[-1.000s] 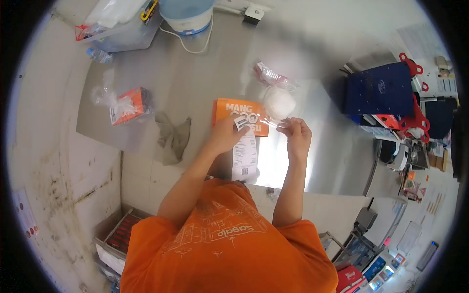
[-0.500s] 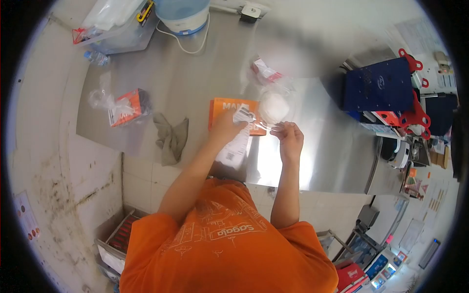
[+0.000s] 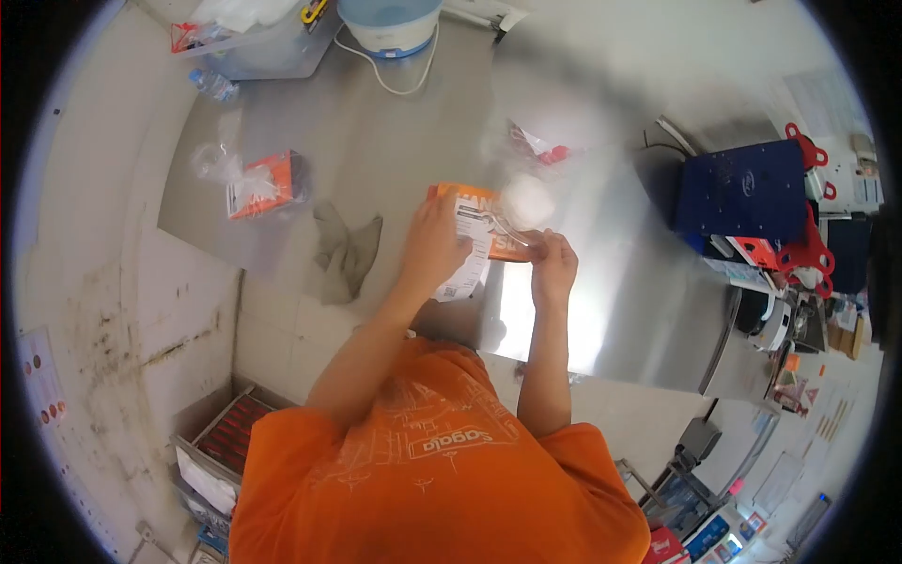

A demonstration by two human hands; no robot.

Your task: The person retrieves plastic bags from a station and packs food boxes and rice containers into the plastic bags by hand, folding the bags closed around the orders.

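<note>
My left hand (image 3: 436, 242) is closed over the left side of an orange box (image 3: 510, 252), its thumb pressing a long printed receipt (image 3: 469, 268) against it. The receipt's lower end hangs past the box's near edge. At the box's right side, my right hand (image 3: 553, 263) is pinched on a thin clear plastic edge. That plastic seems to run toward a round white bundle (image 3: 527, 202) at the box's upper right corner. I cannot tell whether the bundle is inside the plastic.
Left on the metal table (image 3: 413, 122) lie a grey cloth (image 3: 348, 256) and a bagged orange box (image 3: 272, 185). A red-and-white packet (image 3: 538, 146) is behind the bundle. At the back left are a blue-white tub (image 3: 388, 28) and a small bottle (image 3: 214, 85). A navy bag (image 3: 740, 188) stands right.
My left hand has brought the receipt flatter against the orange box, with its fingers now at the box's far left edge. My right hand keeps its pinch. The whole view has shifted slightly.
</note>
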